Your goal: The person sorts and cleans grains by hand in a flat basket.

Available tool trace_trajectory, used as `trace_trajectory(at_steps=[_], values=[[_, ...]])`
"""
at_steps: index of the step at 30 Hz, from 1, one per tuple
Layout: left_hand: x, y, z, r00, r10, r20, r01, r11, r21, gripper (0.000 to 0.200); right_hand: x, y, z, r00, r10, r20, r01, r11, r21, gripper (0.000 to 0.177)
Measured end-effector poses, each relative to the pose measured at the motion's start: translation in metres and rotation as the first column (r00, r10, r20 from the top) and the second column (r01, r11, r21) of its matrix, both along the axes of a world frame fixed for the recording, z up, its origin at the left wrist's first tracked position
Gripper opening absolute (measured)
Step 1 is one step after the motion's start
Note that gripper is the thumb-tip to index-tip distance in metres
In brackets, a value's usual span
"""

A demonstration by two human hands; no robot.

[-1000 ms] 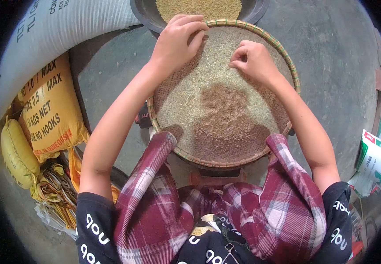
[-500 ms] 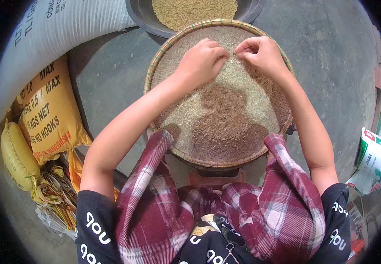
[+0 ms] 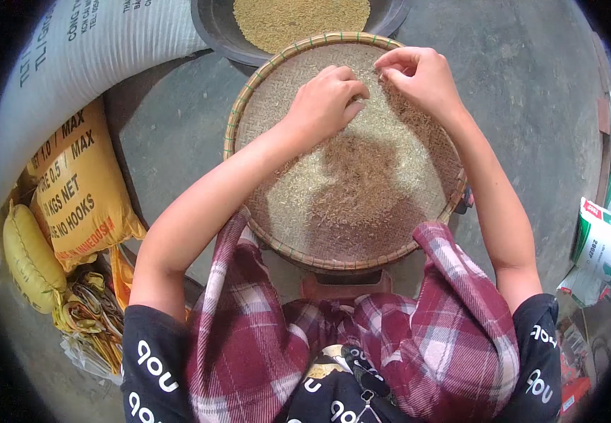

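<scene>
A round woven winnowing tray [image 3: 263, 106] with a green-bound rim lies before my knees. Thinly spread rice grains [image 3: 362, 183] cover much of it, partly under shadow. Over the tray's far half, my left hand [image 3: 328, 102] is closed, thumb and forefinger drawn together; what they hold is too small to make out. My right hand [image 3: 424, 79] is at the far right part of the tray, its thumb and forefinger pinched just above the grains. A tiny bit may sit at those fingertips, but I cannot make it out.
Beyond the tray stands a dark basin [image 3: 214, 39] heaped with unhusked grain [image 3: 302, 21]. Left are a large white sack [image 3: 108, 56], an orange sack [image 3: 87, 190], a yellow bag [image 3: 32, 254] and folded bags [image 3: 94, 314]. A green-white bag [image 3: 598, 254] lies right.
My hands have parted slightly: the right fingertips moved farther away, the left came a little nearer to me. The view has shifted slightly, so the tray and basin appear farther left.
</scene>
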State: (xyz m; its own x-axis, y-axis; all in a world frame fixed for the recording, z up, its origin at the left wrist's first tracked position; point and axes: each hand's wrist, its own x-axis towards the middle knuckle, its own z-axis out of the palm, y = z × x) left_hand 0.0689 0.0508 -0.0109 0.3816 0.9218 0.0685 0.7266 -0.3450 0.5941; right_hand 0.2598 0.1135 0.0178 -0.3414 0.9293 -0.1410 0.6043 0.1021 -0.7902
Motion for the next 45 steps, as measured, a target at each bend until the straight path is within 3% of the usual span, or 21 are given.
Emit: trace_trajectory(at_steps=[6, 9, 11, 16, 18, 21, 22, 24, 25, 28, 31, 32, 33, 35, 37, 38, 40, 41, 42, 43, 45], values=[[-0.002, 0.001, -0.001, 0.999, -0.041, -0.002, 0.041, 0.999, 0.025, 0.01, -0.004, 0.005, 0.005, 1.0, -0.011, -0.01, 0.011, 1.0, 0.025, 0.015], [-0.002, 0.001, 0.0, 0.999, -0.043, 0.016, 0.043, 0.999, 0.032, 0.01, -0.011, 0.024, 0.013, 1.0, -0.004, 0.016, 0.0, 0.98, 0.199, 0.014], [-0.001, 0.001, 0.002, 0.998, -0.006, 0.066, 0.008, 1.0, -0.021, 0.011, -0.025, 0.047, 0.019, 0.992, -0.032, -0.122, 0.074, 0.931, 0.357, 0.014], [0.0, 0.002, 0.004, 0.994, 0.047, 0.101, -0.042, 0.998, -0.05, 0.011, -0.08, 0.098, 0.038, 0.958, 0.002, -0.287, 0.107, 0.926, 0.362, 0.019], [-0.003, 0.001, 0.012, 0.992, 0.071, 0.101, -0.062, 0.994, -0.085, 0.011, -0.086, 0.102, 0.035, 0.992, -0.084, 0.094, -0.014, 0.664, 0.748, 0.017], [-0.013, 0.006, 0.023, 0.982, 0.152, 0.117, -0.126, 0.972, -0.201, 0.012, -0.062, 0.087, 0.035, 0.98, 0.059, 0.188, -0.169, 0.74, 0.65, 0.019], [-0.021, 0.012, 0.025, 0.976, 0.186, 0.113, -0.16, 0.966, -0.202, 0.012, -0.051, 0.077, 0.037, 0.975, 0.068, 0.21, -0.166, 0.853, 0.495, 0.031], [-0.037, 0.03, 0.028, 0.954, 0.281, 0.106, -0.269, 0.956, -0.12, 0.015, -0.025, 0.058, 0.013, 0.963, 0.066, 0.26, -0.2, 0.824, 0.53, 0.015], [-0.047, 0.043, 0.03, 0.933, 0.345, 0.105, -0.343, 0.939, -0.033, 0.017, -0.013, 0.043, 0.008, 0.973, 0.106, 0.207, -0.189, 0.879, 0.438, 0.014], [-0.085, 0.096, 0.022, 0.876, 0.481, 0.028, -0.478, 0.876, -0.066, 0.021, 0.009, -0.001, 0.006, 0.967, 0.205, 0.153, -0.234, 0.951, 0.202, 0.014], [-0.12, 0.124, -0.002, 0.83, 0.47, -0.301, -0.537, 0.819, -0.202, 0.025, 0.013, -0.032, 0.005, 0.975, 0.187, 0.123, -0.208, 0.96, 0.187, 0.014], [-0.129, 0.116, -0.025, 0.863, 0.394, -0.316, -0.378, 0.919, 0.114, 0.029, 0.013, -0.039, 0.007, 0.977, 0.145, 0.159, -0.176, 0.964, 0.201, 0.014], [-0.138, 0.109, -0.042, 0.877, 0.317, -0.362, -0.157, 0.9, 0.407, 0.033, 0.015, -0.045, 0.008, 0.976, 0.099, 0.195, -0.14, 0.967, 0.214, 0.015], [-0.118, 0.07, -0.01, 0.928, 0.302, -0.217, -0.226, 0.921, 0.318, 0.037, 0.022, -0.046, 0.009, 0.982, 0.041, 0.183, -0.091, 0.958, 0.273, 0.017], [-0.112, 0.031, 0.006, 0.921, 0.365, -0.135, -0.327, 0.915, 0.238, 0.035, 0.034, -0.044, 0.015, 0.881, -0.262, 0.393, 0.049, 0.878, 0.476, 0.023], [-0.116, 0.01, 0.009, 0.902, 0.416, -0.117, -0.39, 0.901, 0.19, 0.035, 0.048, -0.045, 0.012, 0.881, -0.266, 0.392, 0.053, 0.878, 0.475, 0.023], [-0.118, -0.042, 0.021, 0.846, 0.469, -0.255, -0.486, 0.874, -0.004, 0.039, 0.078, -0.048, -0.001, 0.703, -0.314, 0.638, 0.077, 0.926, 0.371, 0.034], [-0.116, -0.065, 0.031, 0.814, 0.439, -0.38, -0.527, 0.834, -0.165, 0.041, 0.086, -0.054, -0.003, 0.703, -0.317, 0.637, 0.079, 0.924, 0.373, 0.034], [-0.114, -0.086, 0.039, 0.779, 0.383, -0.496, -0.572, 0.758, -0.314, 0.044, 0.094, -0.061, -0.004, 0.703, -0.227, 0.674, 0.118, 0.972, 0.204, 0.037], [-0.121, -0.107, 0.027, 0.772, 0.343, -0.535, -0.555, 0.775, -0.304, 0.046, 0.098, -0.068, -0.005, 0.709, -0.13, 0.694, 0.151, 0.988, 0.031, 0.041], [-0.125, -0.129, 0.016, 0.753, 0.41, -0.515, -0.596, 0.757, -0.269, 0.044, 0.101, -0.081, -0.015, 0.74, -0.168, 0.651, 0.142, 0.985, 0.093, 0.038]])
